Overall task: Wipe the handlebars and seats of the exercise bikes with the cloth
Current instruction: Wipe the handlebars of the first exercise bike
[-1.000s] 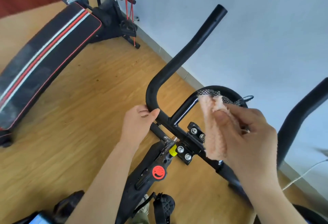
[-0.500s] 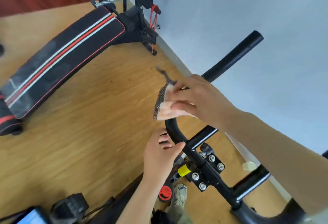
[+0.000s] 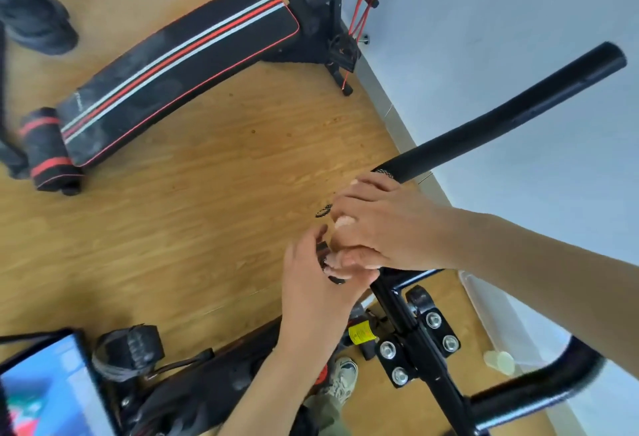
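i see the right hand (image 3: 387, 228) curled over the pink cloth (image 3: 342, 223), clamping it around the bend of the black handlebar (image 3: 501, 124). the cloth's mesh edge shows above and left of the knuckles. the left hand (image 3: 314, 287) grips the handlebar directly below, fingers curled, touching the right hand. 1 sit-up bench (image 3: 179, 65) lies on the wooden floor (image 3: 207, 210) beyond.

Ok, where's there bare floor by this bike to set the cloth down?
The widest bare floor lies between the bench and the left hand, left of the handlebar. It's crowded lower down: pedal, screen and bike frame. At the handlebar's bend the right hand holds the cloth, left hand gripping just below.
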